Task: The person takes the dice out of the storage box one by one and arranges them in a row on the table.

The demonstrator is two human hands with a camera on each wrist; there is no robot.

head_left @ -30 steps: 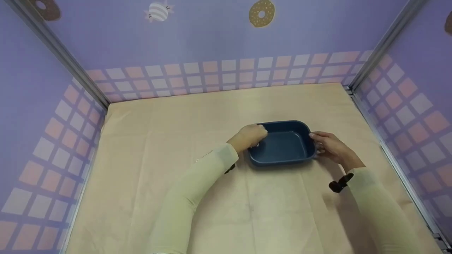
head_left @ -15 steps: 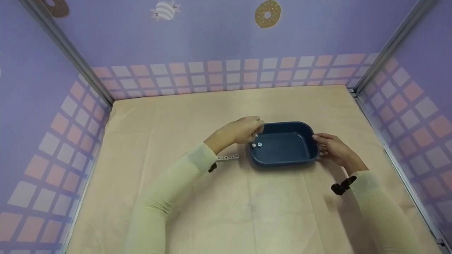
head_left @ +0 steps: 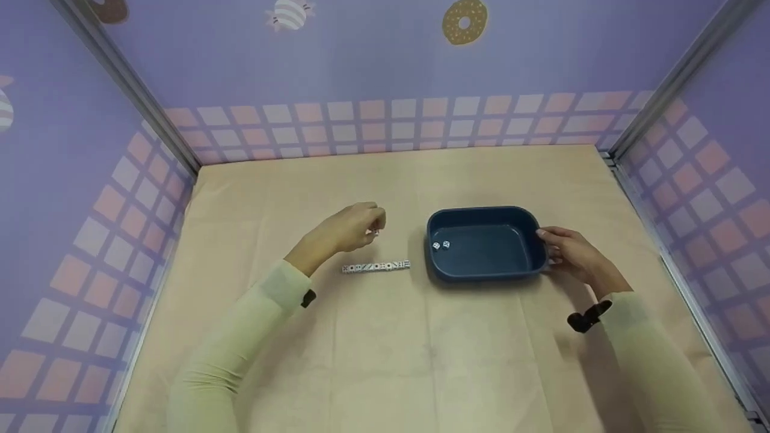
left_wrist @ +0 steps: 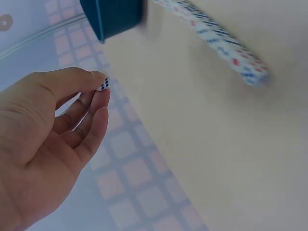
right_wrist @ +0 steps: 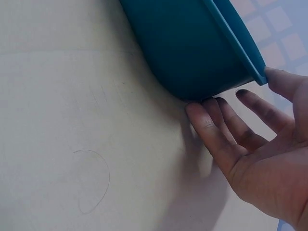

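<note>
My left hand [head_left: 351,230] pinches one small white die [left_wrist: 104,84] between thumb and fingertips, raised above the cloth. Blue pips show on it in the left wrist view. Just in front of that hand, a straight row of white dice [head_left: 376,267] with red and blue pips lies side by side on the cloth. To the right stands a dark blue rectangular dish [head_left: 487,277]. Two loose dice [head_left: 441,245] lie inside, near its left wall. My right hand [head_left: 572,255] holds the dish's right end, thumb on the rim and fingertips low against the outer wall.
A beige cloth [head_left: 385,361] with fold lines covers the table. Purple walls [head_left: 373,60] with pink and white checks rise at the back and both sides, with metal posts at the corners. A thin hair-like strand [right_wrist: 108,178] lies on the cloth.
My left hand has moved left out of the dish with a die pinched in it, uncovering the row and two dice in the dish. My right hand stays on the dish.
</note>
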